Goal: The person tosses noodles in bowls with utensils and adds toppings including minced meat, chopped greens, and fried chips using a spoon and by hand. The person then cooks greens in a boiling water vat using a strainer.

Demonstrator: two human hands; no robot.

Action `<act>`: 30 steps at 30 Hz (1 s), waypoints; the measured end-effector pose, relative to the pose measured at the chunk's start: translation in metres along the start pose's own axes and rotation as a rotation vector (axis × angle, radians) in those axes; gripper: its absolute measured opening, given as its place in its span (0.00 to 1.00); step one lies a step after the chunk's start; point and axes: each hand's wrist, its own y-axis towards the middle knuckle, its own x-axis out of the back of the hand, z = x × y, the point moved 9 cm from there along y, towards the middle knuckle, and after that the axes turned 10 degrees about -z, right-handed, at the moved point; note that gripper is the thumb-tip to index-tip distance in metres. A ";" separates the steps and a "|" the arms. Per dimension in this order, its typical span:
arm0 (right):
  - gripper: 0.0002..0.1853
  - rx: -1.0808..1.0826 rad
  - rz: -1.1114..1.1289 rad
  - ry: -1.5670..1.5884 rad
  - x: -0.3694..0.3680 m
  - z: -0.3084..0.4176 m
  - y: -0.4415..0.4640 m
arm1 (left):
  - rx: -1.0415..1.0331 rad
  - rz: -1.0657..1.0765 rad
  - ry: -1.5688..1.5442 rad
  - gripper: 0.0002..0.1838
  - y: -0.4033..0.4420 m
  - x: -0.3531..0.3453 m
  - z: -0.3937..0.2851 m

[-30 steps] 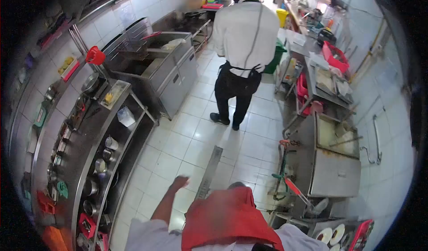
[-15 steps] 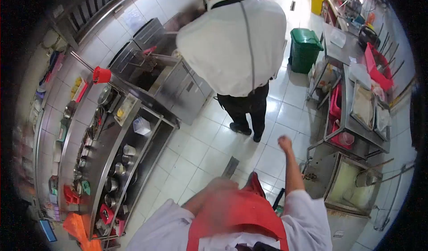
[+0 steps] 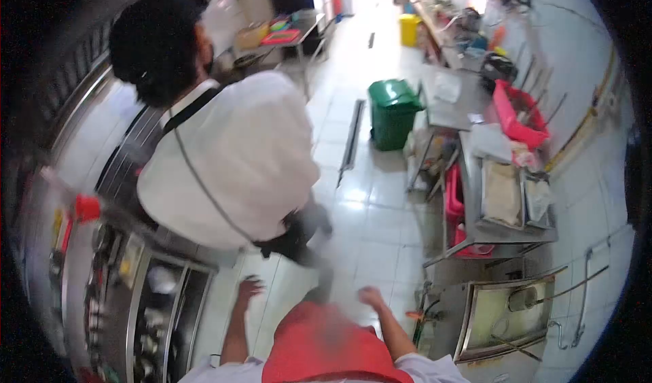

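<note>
My left hand hangs over the tiled floor on the left, its fingers loosely apart and nothing in them. On the right, my right hand is curled into a loose fist, slightly blurred, with no object showing in it. Between my two arms is the red apron that I wear. A person in a white shirt stands close in front, bent toward the left counter; that person's hands are hidden. Neither of my hands touches anything.
A green bin stands ahead on the floor. Along the right are a steel table with trays and a fryer-like vat. Steel shelving with pots lines the left. A yellow bin is farther off.
My view has shifted forward and right. The person ahead appears nearer and farther left. My left hand has come out from the blur before the apron; my right hand has dropped lower.
</note>
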 end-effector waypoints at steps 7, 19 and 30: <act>0.23 0.410 -0.299 0.291 0.037 0.359 0.164 | -0.792 -0.523 0.057 0.25 0.073 0.054 -0.264; 0.32 0.404 0.000 0.738 -0.005 0.622 0.387 | -0.714 -0.498 -0.288 0.25 0.164 -0.037 -0.494; 0.29 0.171 0.300 1.255 -0.057 0.577 0.548 | -0.591 -0.377 0.180 0.32 0.225 -0.120 -0.541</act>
